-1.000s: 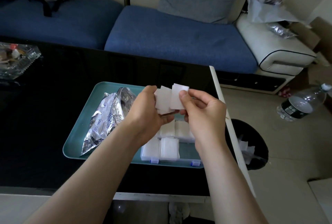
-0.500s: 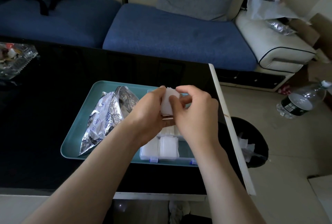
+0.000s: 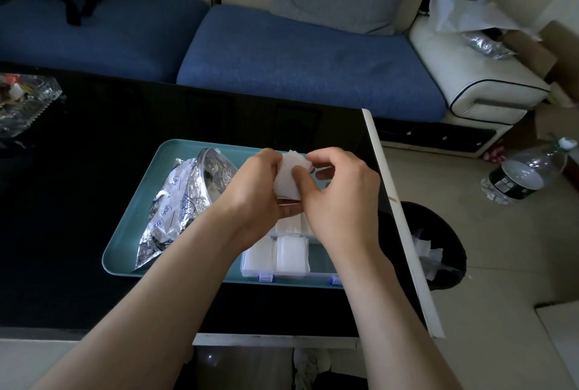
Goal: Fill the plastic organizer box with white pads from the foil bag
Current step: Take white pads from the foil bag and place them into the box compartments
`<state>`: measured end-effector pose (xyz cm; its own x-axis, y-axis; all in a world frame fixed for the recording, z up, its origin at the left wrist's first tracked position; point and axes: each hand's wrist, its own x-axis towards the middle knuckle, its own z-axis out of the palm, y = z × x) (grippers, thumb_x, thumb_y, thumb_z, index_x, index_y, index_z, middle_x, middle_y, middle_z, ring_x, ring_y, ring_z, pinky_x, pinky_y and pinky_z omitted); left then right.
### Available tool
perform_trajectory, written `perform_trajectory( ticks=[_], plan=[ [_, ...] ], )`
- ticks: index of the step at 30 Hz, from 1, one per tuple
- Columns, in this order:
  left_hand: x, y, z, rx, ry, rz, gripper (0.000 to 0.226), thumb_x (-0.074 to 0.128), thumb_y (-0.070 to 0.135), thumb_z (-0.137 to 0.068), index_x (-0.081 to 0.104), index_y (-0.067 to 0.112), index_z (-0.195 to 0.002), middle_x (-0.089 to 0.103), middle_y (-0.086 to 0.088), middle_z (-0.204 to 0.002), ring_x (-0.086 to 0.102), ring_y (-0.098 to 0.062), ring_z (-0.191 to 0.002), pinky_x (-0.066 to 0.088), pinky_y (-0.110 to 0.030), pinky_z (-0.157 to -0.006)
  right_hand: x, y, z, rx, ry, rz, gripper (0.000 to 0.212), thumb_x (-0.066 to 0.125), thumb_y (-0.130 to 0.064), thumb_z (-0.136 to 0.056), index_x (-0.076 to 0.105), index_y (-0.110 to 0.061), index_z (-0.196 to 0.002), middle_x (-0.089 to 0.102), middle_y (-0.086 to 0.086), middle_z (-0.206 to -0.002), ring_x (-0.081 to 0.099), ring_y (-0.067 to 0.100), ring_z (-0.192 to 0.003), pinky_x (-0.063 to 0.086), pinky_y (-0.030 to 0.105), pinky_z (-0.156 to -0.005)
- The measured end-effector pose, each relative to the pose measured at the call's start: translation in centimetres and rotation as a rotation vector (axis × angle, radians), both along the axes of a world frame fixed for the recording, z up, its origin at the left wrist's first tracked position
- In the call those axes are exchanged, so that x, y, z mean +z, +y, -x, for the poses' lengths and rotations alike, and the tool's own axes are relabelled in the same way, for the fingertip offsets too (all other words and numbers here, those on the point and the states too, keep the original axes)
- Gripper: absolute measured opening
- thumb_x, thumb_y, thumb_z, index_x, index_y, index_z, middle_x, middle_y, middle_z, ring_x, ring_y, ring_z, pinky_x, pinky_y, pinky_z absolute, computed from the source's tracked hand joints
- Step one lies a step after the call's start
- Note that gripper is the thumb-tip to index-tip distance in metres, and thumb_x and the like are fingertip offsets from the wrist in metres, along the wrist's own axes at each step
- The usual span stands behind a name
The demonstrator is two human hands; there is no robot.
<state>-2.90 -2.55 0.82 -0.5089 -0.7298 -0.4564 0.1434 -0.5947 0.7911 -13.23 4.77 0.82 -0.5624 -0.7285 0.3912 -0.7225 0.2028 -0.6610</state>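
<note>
My left hand (image 3: 257, 189) and my right hand (image 3: 341, 198) are pressed together around a small stack of white pads (image 3: 289, 175), held just above the organizer box. The clear plastic organizer box (image 3: 275, 256) lies in the right half of a teal tray (image 3: 131, 233); its near compartments hold white pads, and my hands hide its far part. The crumpled foil bag (image 3: 185, 201) lies open in the tray's left half, beside my left wrist.
The tray rests on a black glass table (image 3: 78, 176) whose white right edge runs by a black waste bin (image 3: 435, 245) with paper in it. A glass dish (image 3: 22, 101) sits far left. A blue sofa is behind; a water bottle (image 3: 526, 176) lies on the floor.
My right hand, which held one pad apart, has brought it back onto the stack. Both hands have closed around the pads and dropped lower toward the box.
</note>
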Motion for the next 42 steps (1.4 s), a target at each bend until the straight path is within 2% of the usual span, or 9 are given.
perform_trajectory(
  ticks=[7, 18, 20, 24, 26, 29, 35, 39, 42],
  plan=[
    [-0.5, -0.5, -0.3, -0.115, -0.103, 0.067, 0.047, 0.040, 0.036, -0.105, 0.064, 0.009, -0.135, 0.072, -0.020, -0.129, 0.071, -0.035, -0.119, 0.052, -0.057, -0.108, 0.4, 0.3, 0.4, 0.076, -0.096, 0.070, 0.013, 0.083, -0.015, -0.090, 0.079, -0.018, -0.101, 0.074, -0.012, -0.088, 0.068, -0.002, -0.078, 0.049, 0.005, -0.066],
    [0.0, -0.5, -0.6, -0.284, -0.069, 0.055, 0.057, 0.033, 0.051, -0.111, 0.066, 0.010, -0.134, 0.075, -0.018, -0.117, 0.072, -0.026, -0.088, 0.050, -0.040, -0.083, -0.4, 0.6, 2.0, 0.169, -0.140, 0.001, 0.022, 0.080, -0.023, -0.094, 0.082, -0.023, -0.115, 0.073, -0.011, -0.102, 0.066, 0.000, -0.088, 0.052, 0.009, -0.072],
    [0.1, -0.3, -0.6, -0.273, -0.064, 0.073, 0.047, 0.039, 0.037, -0.109, 0.066, 0.005, -0.130, 0.072, -0.013, -0.104, 0.069, -0.022, -0.078, 0.046, -0.037, -0.072, -0.7, 0.5, 2.0, 0.152, -0.043, -0.034, 0.025, 0.080, -0.030, -0.093, 0.081, -0.024, -0.117, 0.069, -0.009, -0.110, 0.062, 0.002, -0.097, 0.047, 0.009, -0.082],
    [-0.4, -0.3, -0.6, -0.263, -0.160, 0.174, 0.028, 0.044, 0.011, -0.098, 0.068, 0.004, -0.111, 0.067, -0.015, -0.094, 0.064, -0.021, -0.074, 0.049, -0.037, -0.069, -1.0, 0.7, 1.5, 0.248, 0.102, -0.168, 0.038, 0.066, -0.028, -0.103, 0.068, -0.024, -0.141, 0.065, -0.005, -0.136, 0.058, 0.013, -0.126, 0.048, 0.036, -0.109],
    [-0.4, -0.1, -0.6, -0.272, -0.228, 0.265, 0.029, 0.043, 0.007, -0.095, 0.065, 0.008, -0.113, 0.067, -0.014, -0.096, 0.065, -0.023, -0.080, 0.052, -0.042, -0.076, -0.8, 0.9, 1.2, 0.296, 0.102, -0.212, 0.040, 0.058, -0.026, -0.108, 0.061, -0.024, -0.148, 0.065, -0.005, -0.143, 0.056, 0.008, -0.131, 0.044, 0.024, -0.113],
    [-0.1, 0.2, -0.7, -0.331, -0.324, 0.392, 0.036, 0.045, 0.005, -0.096, 0.059, 0.020, -0.126, 0.071, -0.014, -0.101, 0.069, -0.022, -0.083, 0.053, -0.042, -0.079, -0.7, 1.1, 1.2, 0.287, -0.081, -0.141, 0.032, 0.066, -0.023, -0.104, 0.070, -0.024, -0.135, 0.072, -0.012, -0.125, 0.061, -0.006, -0.111, 0.048, 0.005, -0.093],
    [-1.1, -0.5, -1.0, -0.275, -0.620, 0.696, 0.040, 0.048, 0.007, -0.097, 0.062, 0.022, -0.131, 0.072, -0.002, -0.104, 0.069, -0.020, -0.093, 0.054, -0.031, -0.076, -1.1, 1.4, 2.6, 0.210, -0.360, -0.164, 0.018, 0.072, -0.012, -0.098, 0.073, -0.024, -0.111, 0.072, -0.012, -0.099, 0.070, 0.001, -0.088, 0.052, 0.010, -0.066],
    [-2.1, -1.3, -1.9, -0.026, -0.811, 1.053, 0.028, 0.056, 0.005, -0.092, 0.076, 0.018, -0.107, 0.075, 0.000, -0.095, 0.068, -0.021, -0.086, 0.056, -0.031, -0.081, -2.6, 1.3, 1.9, 0.185, -0.568, -0.399, 0.023, 0.064, -0.011, -0.102, 0.070, -0.029, -0.115, 0.068, 0.001, -0.101, 0.073, 0.019, -0.090, 0.064, 0.030, -0.073],
    [-2.0, -1.5, -2.5, -0.050, -0.839, 1.187, 0.029, 0.061, 0.001, -0.083, 0.075, 0.016, -0.102, 0.074, 0.002, -0.091, 0.066, -0.019, -0.080, 0.057, -0.033, -0.077, -3.9, 0.8, 0.6, 0.276, -0.487, -0.482, 0.024, 0.066, -0.018, -0.102, 0.069, -0.042, -0.105, 0.074, 0.002, -0.091, 0.074, 0.021, -0.077, 0.055, 0.023, -0.058]
  ],
)
